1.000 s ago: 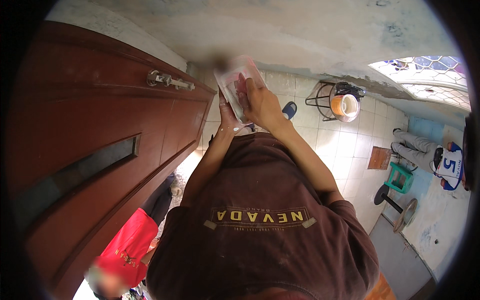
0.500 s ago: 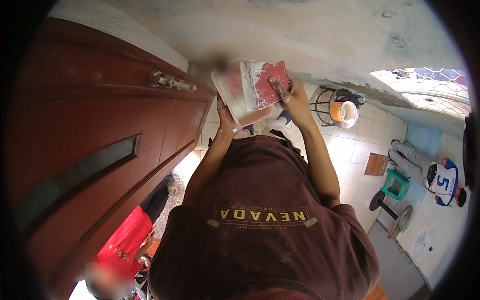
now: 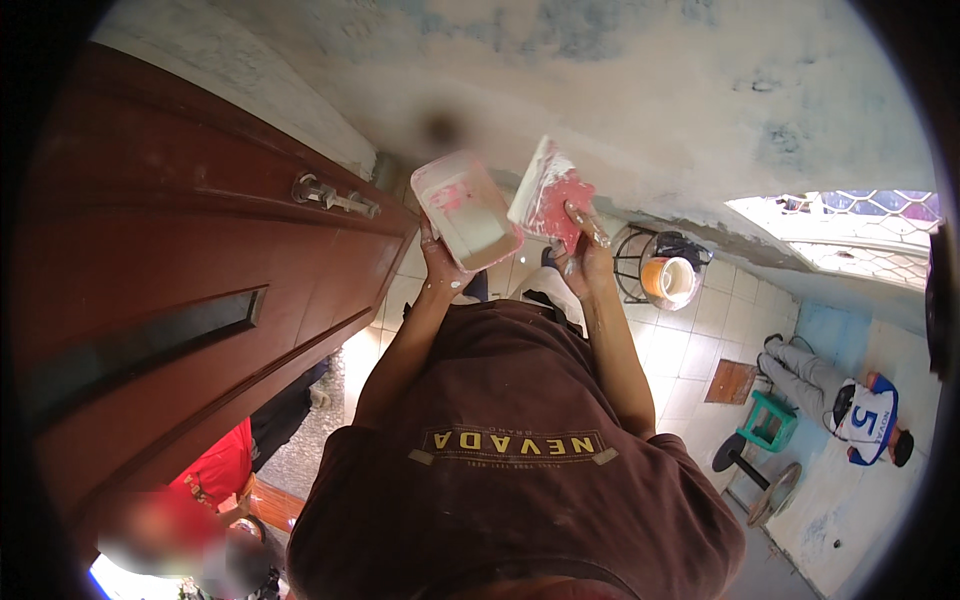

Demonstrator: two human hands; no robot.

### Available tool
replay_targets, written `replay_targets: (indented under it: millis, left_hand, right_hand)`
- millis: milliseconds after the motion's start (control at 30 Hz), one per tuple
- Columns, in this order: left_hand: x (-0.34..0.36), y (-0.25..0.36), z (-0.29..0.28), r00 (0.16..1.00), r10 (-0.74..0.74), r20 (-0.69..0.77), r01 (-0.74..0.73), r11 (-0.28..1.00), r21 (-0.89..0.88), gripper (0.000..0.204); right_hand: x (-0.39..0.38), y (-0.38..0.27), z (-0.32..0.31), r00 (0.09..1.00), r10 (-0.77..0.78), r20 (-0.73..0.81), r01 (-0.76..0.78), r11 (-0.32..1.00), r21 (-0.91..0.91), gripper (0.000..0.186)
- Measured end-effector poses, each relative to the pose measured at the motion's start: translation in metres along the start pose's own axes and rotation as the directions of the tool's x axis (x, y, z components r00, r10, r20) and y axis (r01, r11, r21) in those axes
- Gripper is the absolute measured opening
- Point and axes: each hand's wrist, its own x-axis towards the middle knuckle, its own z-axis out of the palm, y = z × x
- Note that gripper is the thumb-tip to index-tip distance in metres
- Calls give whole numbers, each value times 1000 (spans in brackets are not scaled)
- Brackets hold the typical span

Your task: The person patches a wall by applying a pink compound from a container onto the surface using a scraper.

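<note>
My left hand (image 3: 446,262) grips a pink rectangular tray (image 3: 508,248) by its near left side; whitish filler lies inside and pink shows through at the far end. A red plastic putty spreader (image 3: 560,198) is in my right hand (image 3: 590,252), thumb on its face. White paste coats the spreader's broad edge, which is tilted up and stands just right of the tray, apart from it. Dabs of white mark both hands. Beyond them rises the patchy, plastered wall (image 3: 640,110).
A brown door (image 3: 200,230) with a metal latch stands at left. On a round stool at right sits an orange and white bucket (image 3: 668,280). Farther right are a green stool (image 3: 770,420) and a person in white and blue (image 3: 868,420). Someone in red (image 3: 215,465) is lower left.
The spreader has moved from above the tray to its right side and turned, its coated edge now pointing up. The tray's inside shows more fully. My view has shifted slightly.
</note>
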Motion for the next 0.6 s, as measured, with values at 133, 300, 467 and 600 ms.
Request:
replay_targets:
  millis: [133,300,467,600]
  left_hand:
    - [14,-12,-2,994,93,-58,-94,996,-9,65]
    - [12,-39,17,980,197,13,-195,976,-94,50]
    - [-6,-64,-5,942,305,-139,-313,949,-46,57]
    - [-16,-81,-26,915,382,-130,-380,924,45,62]
  right_hand:
    - [23,-26,2,999,-29,33,26,994,105,20]
    - [88,-44,-49,996,41,83,-43,999,28,21]
    - [195,9,-137,954,290,-72,-288,957,38,21]
    - [258,45,-160,941,296,-164,-280,953,117,21]
